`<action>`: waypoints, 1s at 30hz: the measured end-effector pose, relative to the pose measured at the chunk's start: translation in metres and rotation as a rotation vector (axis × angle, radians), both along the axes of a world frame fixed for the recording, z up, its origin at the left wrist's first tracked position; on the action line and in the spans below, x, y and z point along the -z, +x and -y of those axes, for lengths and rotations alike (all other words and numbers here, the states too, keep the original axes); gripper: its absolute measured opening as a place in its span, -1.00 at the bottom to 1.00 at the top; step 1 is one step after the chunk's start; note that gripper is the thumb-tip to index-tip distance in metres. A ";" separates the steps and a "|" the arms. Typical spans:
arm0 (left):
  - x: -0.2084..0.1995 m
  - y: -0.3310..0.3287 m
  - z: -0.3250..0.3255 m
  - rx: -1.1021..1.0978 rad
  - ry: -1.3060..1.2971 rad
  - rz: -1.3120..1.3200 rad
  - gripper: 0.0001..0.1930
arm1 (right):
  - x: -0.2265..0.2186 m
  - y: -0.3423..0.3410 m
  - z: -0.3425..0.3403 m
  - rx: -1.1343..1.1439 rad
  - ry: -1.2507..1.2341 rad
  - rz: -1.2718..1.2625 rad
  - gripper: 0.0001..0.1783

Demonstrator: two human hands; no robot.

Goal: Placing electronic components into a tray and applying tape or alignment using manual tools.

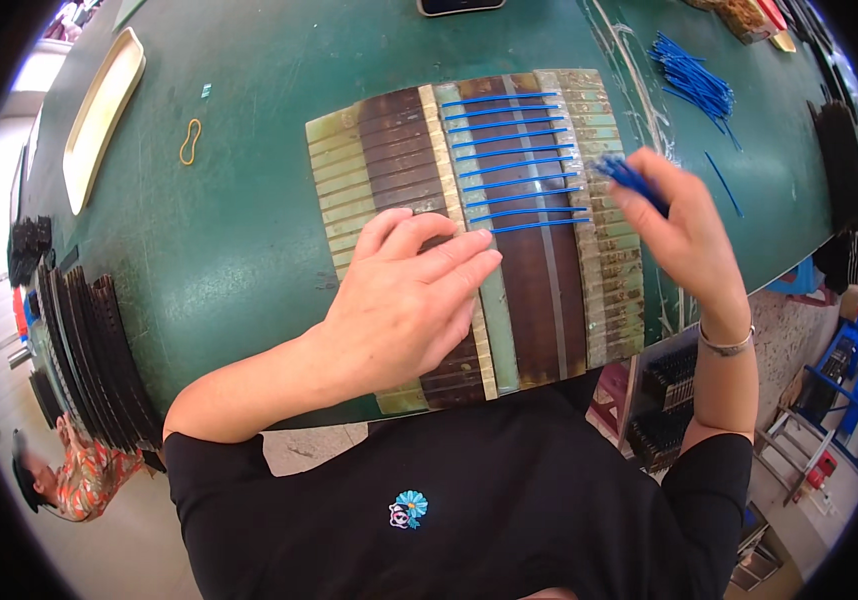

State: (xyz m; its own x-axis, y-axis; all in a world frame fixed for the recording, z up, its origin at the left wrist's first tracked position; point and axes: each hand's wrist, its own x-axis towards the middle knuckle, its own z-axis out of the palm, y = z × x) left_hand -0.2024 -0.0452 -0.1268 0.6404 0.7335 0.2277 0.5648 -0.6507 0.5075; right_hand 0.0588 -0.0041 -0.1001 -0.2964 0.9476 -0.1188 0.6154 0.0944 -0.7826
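Note:
A slotted board (389, 140) with brown, pale green and tan bands lies on the green table in front of me. Several thin blue wires (514, 168) lie across its right half, roughly parallel and spaced apart. My left hand (404, 295) rests over the board's lower middle, its fingers stretched out, the fingertips at the left end of the nearest wire. The thumb is mostly hidden beneath the hand. Over the board's right edge, my right hand (684, 215) is closed round a bundle of blue wires (629, 178), whose ends stick out to the left.
A loose pile of blue wires (694, 80) lies at the far right, with a single blue wire (724, 185) nearer. A cream tray (104, 120) and a yellow rubber band (190, 142) are on the left. Black slotted strips (89, 350) stand along the left edge. Another person (89, 475) is at lower left.

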 end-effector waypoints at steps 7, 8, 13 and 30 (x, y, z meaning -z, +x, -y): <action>-0.007 0.003 -0.009 -0.035 -0.238 0.204 -0.69 | 0.001 -0.021 0.021 -0.281 -0.368 -0.282 -0.88; -0.007 0.003 -0.009 -0.037 -0.271 0.194 -0.72 | 0.003 -0.018 0.021 -0.228 -0.404 -0.274 -0.88; 0.003 -0.008 -0.004 -0.133 -0.202 0.179 -0.82 | 0.003 -0.005 0.019 -0.107 -0.289 -0.081 -0.86; 0.003 0.003 0.014 0.015 0.023 -0.010 -0.72 | 0.019 -0.014 0.015 -0.137 -0.038 0.149 -0.83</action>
